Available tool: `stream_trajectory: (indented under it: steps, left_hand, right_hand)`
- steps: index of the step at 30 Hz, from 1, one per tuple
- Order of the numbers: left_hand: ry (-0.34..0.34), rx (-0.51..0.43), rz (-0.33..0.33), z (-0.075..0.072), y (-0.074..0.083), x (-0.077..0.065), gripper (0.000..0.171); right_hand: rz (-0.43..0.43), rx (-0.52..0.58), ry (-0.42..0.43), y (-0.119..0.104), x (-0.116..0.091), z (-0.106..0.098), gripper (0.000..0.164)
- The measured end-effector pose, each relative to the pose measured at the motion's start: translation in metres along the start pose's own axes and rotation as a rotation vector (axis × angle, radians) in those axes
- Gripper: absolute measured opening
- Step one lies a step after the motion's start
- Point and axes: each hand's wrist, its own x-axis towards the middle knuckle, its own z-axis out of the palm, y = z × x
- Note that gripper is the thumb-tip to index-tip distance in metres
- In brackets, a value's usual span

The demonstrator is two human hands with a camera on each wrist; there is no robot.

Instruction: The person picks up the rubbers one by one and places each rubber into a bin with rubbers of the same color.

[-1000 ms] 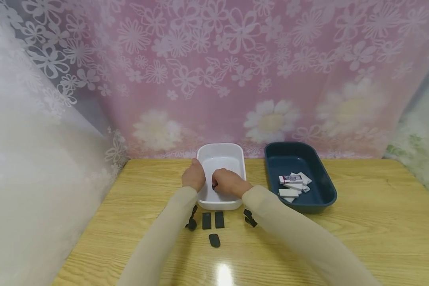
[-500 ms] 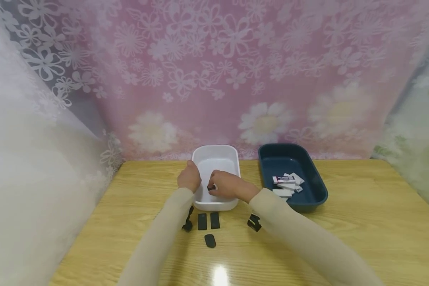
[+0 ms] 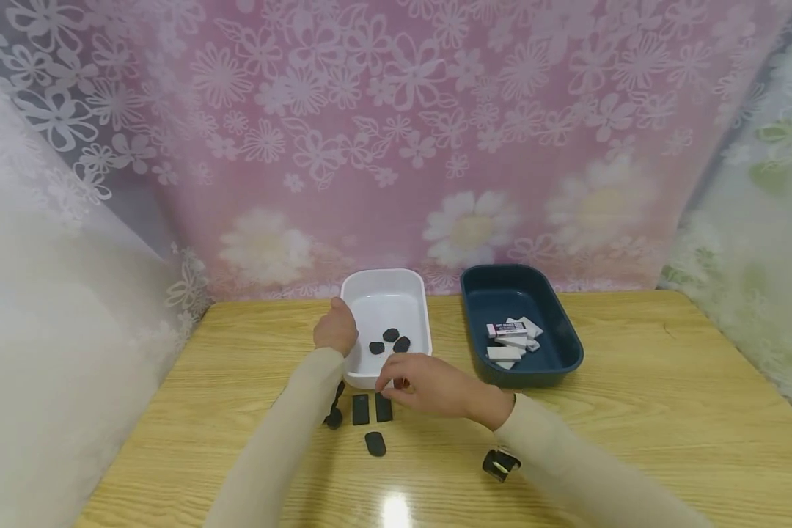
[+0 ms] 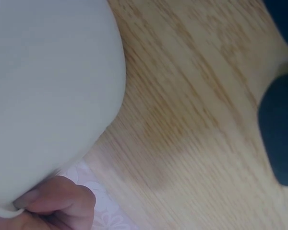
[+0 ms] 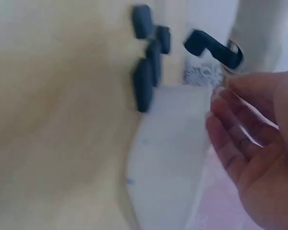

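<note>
My left hand (image 3: 335, 328) grips the left rim of a white plastic tub (image 3: 383, 274). In the left wrist view its thumb and fingers (image 4: 62, 196) pinch that rim. Three small black lumps (image 3: 391, 335) lie inside the tub. Over its front edge hovers my right hand (image 3: 429, 385), fingers loosely bent and holding nothing, as the right wrist view also shows. Just below its fingertips lie two black rectangular blocks (image 3: 361, 409) on the table. A rounded black piece (image 3: 375, 444) sits nearer to me.
A dark blue tub (image 3: 561, 315) stands to the right, with several white erasers (image 3: 511, 343) in it, one in a printed sleeve. The wooden table (image 3: 633, 411) backs onto a pink floral curtain (image 3: 369, 147). Camera mounts (image 3: 500, 464) hang from the wrists.
My right hand has drawn back from inside the white tub towards me and let go of a black lump, which now lies in it. The left hand keeps its grip; the view shifted slightly right.
</note>
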Motion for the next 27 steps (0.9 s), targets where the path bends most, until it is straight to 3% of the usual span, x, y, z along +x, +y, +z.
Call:
stream_trajectory:
  steps: [5,11,17,27]
  left_hand:
    - [-0.008,0.005,-0.025,-0.002,-0.004,0.000,0.039]
    - [-0.029,0.013,-0.016,-0.001,-0.006,0.001,0.042]
    - [-0.033,0.011,-0.029,0.002,-0.003,0.002,0.041]
    - [-0.037,0.021,-0.017,0.005,0.000,0.005,0.047]
  right_hand:
    - [0.055,-0.047,-0.093,-0.005,-0.009,0.026,0.029]
    - [0.115,-0.169,-0.089,-0.007,-0.011,0.046,0.043]
    - [0.099,-0.271,-0.046,-0.008,-0.009,0.053,0.034]
    - [0.175,-0.219,0.001,-0.016,-0.010,0.053,0.022]
